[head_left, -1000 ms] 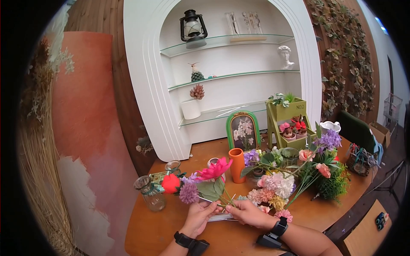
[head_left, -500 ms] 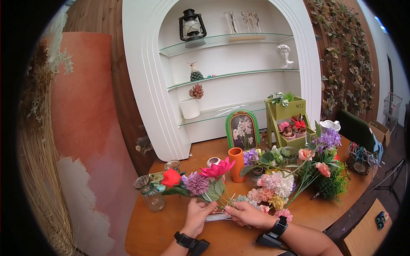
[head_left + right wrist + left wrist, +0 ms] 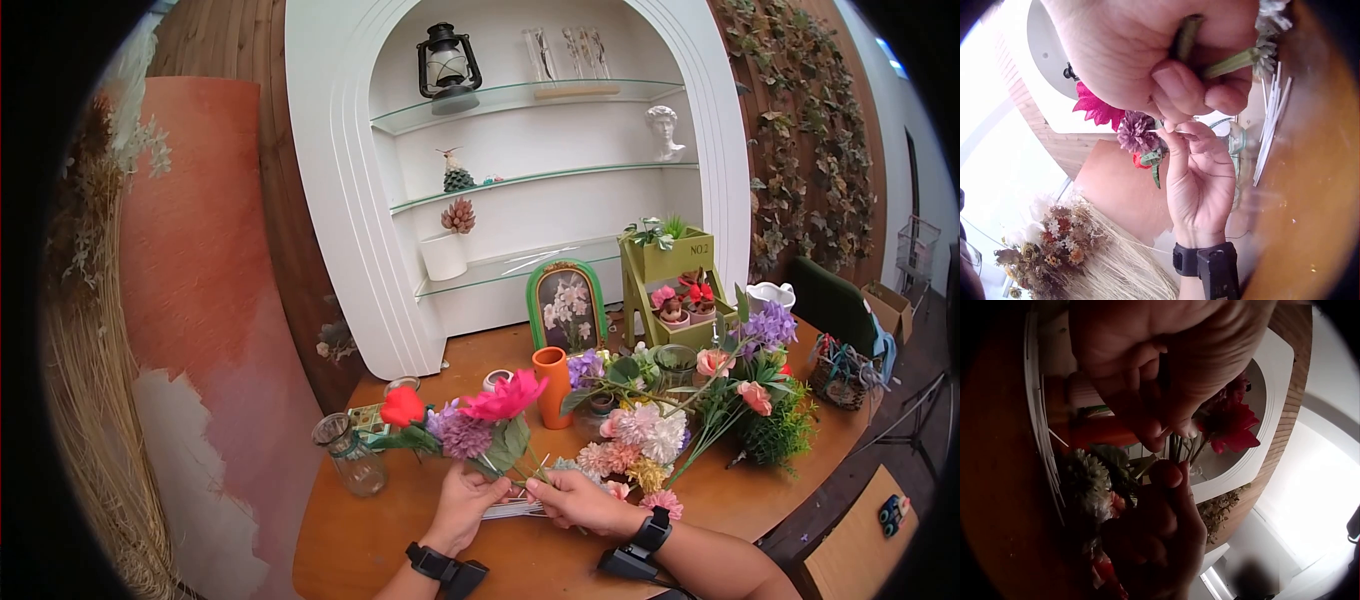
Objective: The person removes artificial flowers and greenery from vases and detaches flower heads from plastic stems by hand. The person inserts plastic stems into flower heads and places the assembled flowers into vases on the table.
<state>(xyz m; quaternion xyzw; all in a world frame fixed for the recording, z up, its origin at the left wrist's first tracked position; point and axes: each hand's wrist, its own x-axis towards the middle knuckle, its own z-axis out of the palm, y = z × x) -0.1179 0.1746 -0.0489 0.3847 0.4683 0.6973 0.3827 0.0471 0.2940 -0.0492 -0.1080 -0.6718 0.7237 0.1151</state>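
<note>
Both hands meet over the front of the table, around the stems of a small bunch of artificial flowers. My left hand (image 3: pixel 465 512) pinches the stems between thumb and fingers just under the blooms. From the other side my right hand (image 3: pixel 580 502) grips them, and cut green stem ends (image 3: pixel 1233 63) stick out of its curled fingers in the right wrist view. The bunch has a bright pink flower (image 3: pixel 505 396) on top, a purple pompom flower (image 3: pixel 463 436) below it and a red rose (image 3: pixel 403 408) leaning left. White sticks (image 3: pixel 513 510) lie beneath the hands.
Glass jars (image 3: pixel 360 470) stand left of the bunch. An orange vase (image 3: pixel 552 390) is behind the hands, with a green picture frame (image 3: pixel 567 305) farther back. Loose flowers (image 3: pixel 650 435) heap up close to the right hand. A green planter stand (image 3: pixel 672 285) stands behind them.
The purple flower and red rose have swung up and right, closer under the pink flower, which has turned slightly. Both hands keep their hold in nearly the same place.
</note>
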